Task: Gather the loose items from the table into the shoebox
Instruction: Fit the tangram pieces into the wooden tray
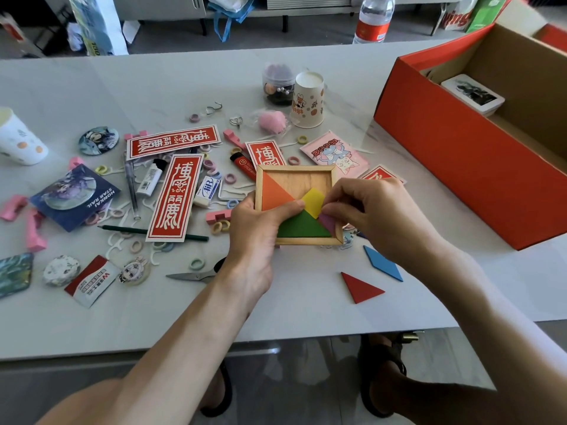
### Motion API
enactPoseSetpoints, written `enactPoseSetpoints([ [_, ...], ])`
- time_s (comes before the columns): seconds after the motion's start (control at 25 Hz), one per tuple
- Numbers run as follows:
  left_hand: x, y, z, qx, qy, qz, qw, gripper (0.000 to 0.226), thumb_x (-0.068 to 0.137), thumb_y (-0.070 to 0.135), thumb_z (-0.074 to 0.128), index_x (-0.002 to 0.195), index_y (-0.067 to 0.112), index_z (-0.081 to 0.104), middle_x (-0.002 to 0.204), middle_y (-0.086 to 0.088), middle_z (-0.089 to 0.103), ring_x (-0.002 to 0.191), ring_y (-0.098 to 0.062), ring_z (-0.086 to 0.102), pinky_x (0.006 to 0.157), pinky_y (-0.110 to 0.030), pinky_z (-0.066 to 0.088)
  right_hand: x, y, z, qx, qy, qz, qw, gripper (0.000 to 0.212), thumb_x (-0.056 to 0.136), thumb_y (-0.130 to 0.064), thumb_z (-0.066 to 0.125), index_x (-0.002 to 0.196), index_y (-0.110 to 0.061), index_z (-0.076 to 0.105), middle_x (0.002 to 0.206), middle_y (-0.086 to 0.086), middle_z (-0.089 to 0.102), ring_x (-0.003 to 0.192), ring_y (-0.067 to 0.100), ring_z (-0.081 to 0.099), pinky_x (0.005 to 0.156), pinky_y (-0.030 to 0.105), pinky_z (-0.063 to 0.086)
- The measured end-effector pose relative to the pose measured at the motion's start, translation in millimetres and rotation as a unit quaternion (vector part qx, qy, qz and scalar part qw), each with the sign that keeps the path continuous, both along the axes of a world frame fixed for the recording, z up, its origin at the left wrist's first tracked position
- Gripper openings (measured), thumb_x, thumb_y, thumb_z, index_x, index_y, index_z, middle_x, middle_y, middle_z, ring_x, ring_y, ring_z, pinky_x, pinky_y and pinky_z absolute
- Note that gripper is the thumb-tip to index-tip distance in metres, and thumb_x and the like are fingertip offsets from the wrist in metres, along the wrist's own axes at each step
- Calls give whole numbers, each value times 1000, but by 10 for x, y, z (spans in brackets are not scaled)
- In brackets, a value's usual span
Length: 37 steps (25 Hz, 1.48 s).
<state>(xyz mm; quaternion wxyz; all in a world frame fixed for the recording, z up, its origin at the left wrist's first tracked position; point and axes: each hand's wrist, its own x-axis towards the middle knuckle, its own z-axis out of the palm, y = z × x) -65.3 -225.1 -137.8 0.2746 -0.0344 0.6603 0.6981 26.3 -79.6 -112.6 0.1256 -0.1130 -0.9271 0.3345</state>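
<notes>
My left hand (254, 234) grips the left side of a wooden tangram tray (296, 174), held above the table, thumb on top. The tray holds an orange triangle (274, 193), a green triangle (302, 225), a yellow square (313, 201) and a purple piece (327, 221). My right hand (374, 210) pinches the purple piece at the tray's lower right corner. A blue parallelogram (383, 263) and a red triangle (360, 286) lie loose on the table below my right hand. The open orange shoebox (466, 154) stands at the right with a card deck (472, 93) inside.
Left of the tray lie red paper strips (173, 197), lighters, an eraser (208, 191), a pencil (147, 231), scissors (196, 274), badges, packets and several small hair rings. Two paper cups (308, 99) (18, 139), a clear jar (277, 84) and a water bottle (374, 18) stand further back.
</notes>
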Motion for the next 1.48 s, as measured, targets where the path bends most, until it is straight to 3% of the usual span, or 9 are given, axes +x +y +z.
enactPoseSetpoints([
  [0.12, -9, -2, -7, -1, -5, -2, 1000, 28, 69, 11, 83, 94, 16, 70, 80, -1, 77, 65, -14, 69, 55, -25, 44, 3, 21, 7, 29, 14, 36, 999, 5, 79, -18, 78, 78, -21, 74, 70, -7, 65, 66, 10, 57, 60, 20, 42],
  [0.28, -28, -14, -14, -7, -7, -11, 1000, 29, 68, 12, 83, 95, 16, 70, 81, -1, 77, 68, -16, 70, 59, -28, 45, -10, 35, 1, 29, 17, 20, 999, 18, 74, -24, 82, 89, -21, 73, 78, -7, 55, 69, 3, 48, 60, 11, 33],
  [0.48, -32, -29, 6, -3, -3, -39, 999, 32, 67, 12, 83, 96, 17, 71, 84, 1, 78, 72, -15, 72, 57, -25, 48, -42, 49, -28, 9, -12, -30, 999, 30, 92, -26, 62, 121, -35, 64, 97, -4, 46, 80, 2, 45, 66, 11, 33],
  [0.72, -33, -53, 15, -3, -10, -40, 999, 34, 68, 14, 83, 100, 16, 72, 88, -1, 78, 79, -19, 74, 68, -31, 55, -54, 43, -49, -34, -49, -18, 998, 22, 93, -28, 61, 111, -37, 67, 94, -4, 46, 80, 7, 46, 65, 14, 33],
  [0.88, -67, -42, 27, 1, -21, -15, 1000, 16, 81, 23, 76, 95, 16, 73, 85, -4, 76, 71, -22, 68, 55, -28, 43, -24, 43, -36, -57, -4, -38, 998, 29, 96, -28, 57, 122, -38, 63, 91, -7, 51, 76, 6, 51, 63, 10, 36],
  [1.0, -104, -41, 46, 13, -26, 9, 1000, 12, 82, 19, 76, 93, 14, 73, 81, -8, 74, 63, -24, 65, 50, -28, 43, 93, 90, -14, -64, -17, -83, 994, 16, 92, -31, 62, 108, -32, 61, 88, -13, 59, 76, 0, 55, 58, 9, 41],
  [1.24, -121, -64, 51, 17, -29, 57, 998, 13, 80, 17, 78, 92, 14, 73, 78, -5, 76, 61, -19, 69, 48, -27, 51, 403, -40, -99, 140, -256, 31, 956, 37, 70, -57, 75, 93, -33, 58, 90, -15, 57, 79, 9, 53, 58, 20, 38],
  [1.32, -106, -55, 45, 16, -24, 54, 998, 11, 80, 16, 78, 90, 14, 73, 76, -3, 76, 59, -18, 69, 47, -27, 50, 423, -106, -143, 207, -282, 42, 936, 41, 69, -61, 74, 92, -33, 55, 91, -14, 52, 79, 11, 48, 55, 19, 28],
  [1.48, -81, -23, 27, 3, -18, 57, 998, 13, 79, 18, 79, 90, 14, 73, 71, -2, 74, 54, -16, 68, 45, -26, 46, 346, -163, -166, 232, -305, 30, 923, 46, 70, -62, 74, 97, -25, 71, 92, -9, 62, 83, 14, 56, 71, 24, 35],
])
